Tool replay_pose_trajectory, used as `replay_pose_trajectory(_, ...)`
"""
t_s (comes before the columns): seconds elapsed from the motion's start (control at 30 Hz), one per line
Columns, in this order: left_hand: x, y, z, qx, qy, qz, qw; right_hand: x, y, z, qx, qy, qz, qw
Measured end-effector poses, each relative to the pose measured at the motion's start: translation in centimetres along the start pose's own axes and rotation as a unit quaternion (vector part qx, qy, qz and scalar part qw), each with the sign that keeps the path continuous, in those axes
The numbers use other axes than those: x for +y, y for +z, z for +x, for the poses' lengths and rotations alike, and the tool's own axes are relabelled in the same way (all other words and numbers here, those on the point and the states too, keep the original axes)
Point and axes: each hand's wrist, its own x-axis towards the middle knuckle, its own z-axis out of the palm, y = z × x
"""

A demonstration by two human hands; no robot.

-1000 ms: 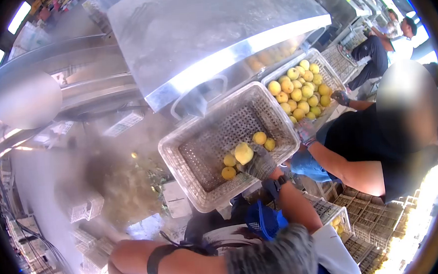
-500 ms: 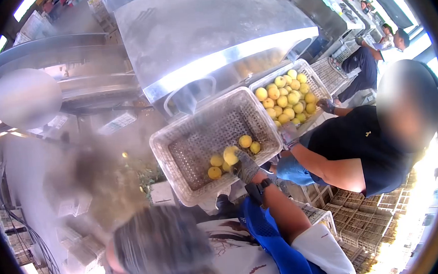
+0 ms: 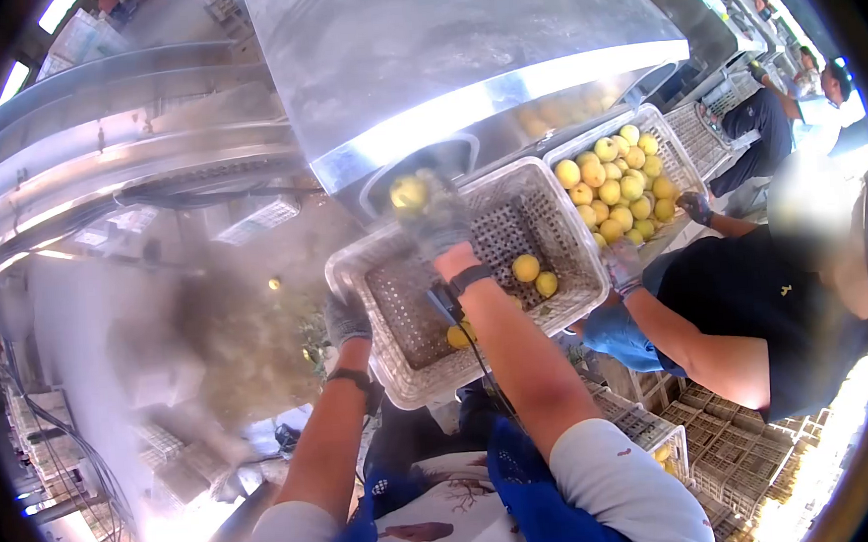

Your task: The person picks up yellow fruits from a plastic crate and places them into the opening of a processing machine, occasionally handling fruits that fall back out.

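Observation:
My right hand [image 3: 435, 211], gloved and blurred, grips a yellow fruit [image 3: 409, 194] above the far left part of a white plastic crate [image 3: 575, 225]. My left hand [image 3: 346, 319], in a grey glove, lies at the crate's left wall; its fingers are partly hidden and smeared. Inside the crate, two yellow fruits [image 3: 525, 268] sit toward the right, and others [image 3: 459, 336] lie near the front wall, partly hidden by my right forearm.
A second crate [image 3: 680, 152] full of yellow fruits stands to the right, with a co-worker's gloved hands [image 3: 620, 260] at it. A metal machine [image 3: 460, 51] stands behind. Stacked crates [image 3: 733, 451] are at lower right; people sit farther back.
My right hand has risen from the crate's front with a fruit in it and moved up and left. My left hand has moved forward to the crate's left wall. The view has shifted.

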Motion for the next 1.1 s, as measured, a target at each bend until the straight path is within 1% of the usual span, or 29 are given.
replay_pose_trajectory(0.03, -0.1, -0.1, 0.0, -0.003, -0.002, 0.006, 1.000, 1.1, 0.9, -0.1, 0.009, 0.020, -0.007, 1.000)
replay_pose_trajectory(0.07, -0.1, -0.2, -0.3, -0.009, 0.002, 0.009, 1.000, 3.5, 1.7, -0.1, -0.038, -0.007, -0.035, 0.999)
replay_pose_trajectory(0.1, 0.0, -0.6, -0.9, -0.016, 0.005, 0.011, 1.000, 4.0, 2.3, -0.4, -0.044, -0.002, -0.037, 0.998)
replay_pose_trajectory(0.13, 1.4, -1.9, -1.3, -0.061, -0.026, 0.021, 0.998, 4.4, 2.9, -0.9, 0.015, -0.014, -0.011, 1.000)
replay_pose_trajectory(0.17, 1.7, -1.9, -1.3, -0.063, -0.028, 0.022, 0.997, 4.7, 3.3, -1.0, 0.076, -0.028, 0.015, 0.997)
replay_pose_trajectory(0.2, 1.6, -1.8, -1.2, -0.064, -0.034, 0.015, 0.997, 5.3, 3.6, -1.1, 0.054, -0.015, 0.019, 0.998)
replay_pose_trajectory(0.23, 1.3, -1.8, -1.2, -0.065, -0.040, 0.010, 0.997, 5.9, 4.1, -1.1, 0.052, -0.008, 0.019, 0.998)
replay_pose_trajectory(0.27, 1.1, -1.5, -1.0, -0.068, -0.042, 0.017, 0.997, 6.5, 4.6, -0.8, 0.082, -0.086, -0.035, 0.992)
replay_pose_trajectory(0.3, 0.7, -1.1, -0.9, -0.052, -0.022, 0.010, 0.998, 7.4, 5.3, -0.9, 0.108, -0.161, -0.088, 0.977)
replay_pose_trajectory(0.33, 0.1, -0.8, -0.9, -0.037, -0.002, 0.003, 0.999, 7.8, 6.2, -1.0, 0.125, -0.179, -0.124, 0.968)
replay_pose_trajectory(0.37, -0.3, -0.5, -0.9, -0.040, -0.005, 0.009, 0.999, 8.4, 6.8, -0.6, 0.116, -0.168, -0.114, 0.972)
replay_pose_trajectory(0.43, -1.0, -0.2, -0.5, -0.031, 0.025, -0.047, 0.998, 9.1, 8.0, -0.3, 0.160, -0.162, -0.092, 0.969)
replay_pose_trajectory(0.47, -1.4, 0.1, -0.5, -0.015, 0.034, -0.064, 0.997, 9.5, 8.3, -0.8, 0.158, -0.157, -0.091, 0.971)
replay_pose_trajectory(0.53, -1.3, 0.1, -0.4, -0.021, 0.024, -0.063, 0.997, 7.8, 6.7, -1.3, 0.146, -0.115, -0.066, 0.980)
replay_pose_trajectory(0.57, -1.1, -0.1, -0.5, -0.023, 0.015, -0.069, 0.997, 7.3, 6.3, -1.4, 0.145, -0.112, -0.067, 0.981)
replay_pose_trajectory(0.63, -0.6, -0.3, -0.7, -0.022, 0.008, -0.046, 0.999, 7.1, 6.2, -1.4, 0.171, -0.146, -0.094, 0.970)
replay_pose_trajectory(0.73, -0.7, -0.2, -0.4, -0.024, 0.013, -0.047, 0.999, 6.3, 6.2, -1.3, 0.177, -0.118, -0.079, 0.974)
replay_pose_trajectory(0.77, -0.6, -0.3, -0.5, -0.029, -0.002, -0.025, 0.999, 5.9, 6.4, -0.9, 0.179, -0.117, -0.080, 0.974)
replay_pose_trajectory(0.8, -0.3, -0.4, -0.5, -0.034, -0.018, -0.003, 0.999, 4.4, 6.1, -0.1, 0.159, -0.086, -0.075, 0.981)
replay_pose_trajectory(0.87, -0.4, -0.4, -0.4, -0.035, -0.020, 0.002, 0.999, 2.7, 6.4, 1.2, 0.127, -0.023, -0.065, 0.990)
replay_pose_trajectory(0.9, -0.4, -0.4, -0.4, -0.033, -0.022, 0.005, 0.999, 2.1, 6.6, 2.0, 0.127, -0.023, -0.064, 0.990)
replay_pose_trajectory(0.93, -0.5, -0.1, -0.2, -0.031, -0.022, 0.005, 0.999, 1.5, 6.4, 2.9, 0.153, -0.083, -0.093, 0.980)
replay_pose_trajectory(0.97, -0.7, 0.0, 0.0, -0.024, 0.010, -0.030, 0.999, 0.9, 6.0, 3.8, 0.177, -0.142, -0.122, 0.966)
replay_pose_trajectory(1.0, -1.2, 0.1, -0.4, -0.020, 0.040, -0.061, 0.997, -0.1, 5.0, 4.6, 0.084, -0.125, -0.049, 0.987)
replay_pose_trajectory(1.03, -1.5, 0.2, -0.8, -0.022, 0.036, -0.056, 0.998, -0.4, 6.2, 5.5, 0.073, -0.076, -0.067, 0.992)
replay_pose_trajectory(1.1, -1.2, 0.3, -0.5, 0.008, 0.070, -0.047, 0.996, 4.0, 10.9, 6.4, -0.059, -0.100, -0.217, 0.969)
